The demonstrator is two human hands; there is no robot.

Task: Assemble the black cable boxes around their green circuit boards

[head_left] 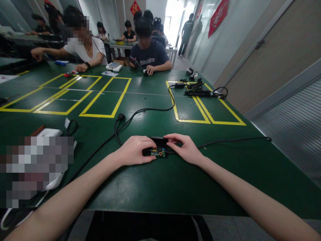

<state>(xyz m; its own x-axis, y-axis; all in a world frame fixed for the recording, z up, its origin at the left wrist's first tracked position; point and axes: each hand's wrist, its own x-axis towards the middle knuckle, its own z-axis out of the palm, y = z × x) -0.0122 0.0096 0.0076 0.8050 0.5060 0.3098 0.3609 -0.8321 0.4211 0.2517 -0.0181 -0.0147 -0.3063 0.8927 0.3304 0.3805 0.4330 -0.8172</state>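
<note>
An opened black power adapter sits between my hands near the front of the table, its circuit board (160, 152) with ring coils showing. Behind the board stands a black casing piece (157, 138). My left hand (135, 150) wraps the adapter's left end, thumb along the near side. At the right, my right hand (187, 148) pinches the casing piece's edge between thumb and fingers. Its lower fingers are partly hidden. From the adapter's right side a thin black cable (233, 139) runs across the table. Whether the casing piece touches the board I cannot tell.
A black power cord (147, 109) with a plug (121, 116) curves behind my left hand. Several black adapters and cables (198, 90) lie at the back right. Yellow tape (100, 115) marks rectangles on the green table (140, 190). Co-workers (147, 57) sit opposite; one holds a power screwdriver (134, 61).
</note>
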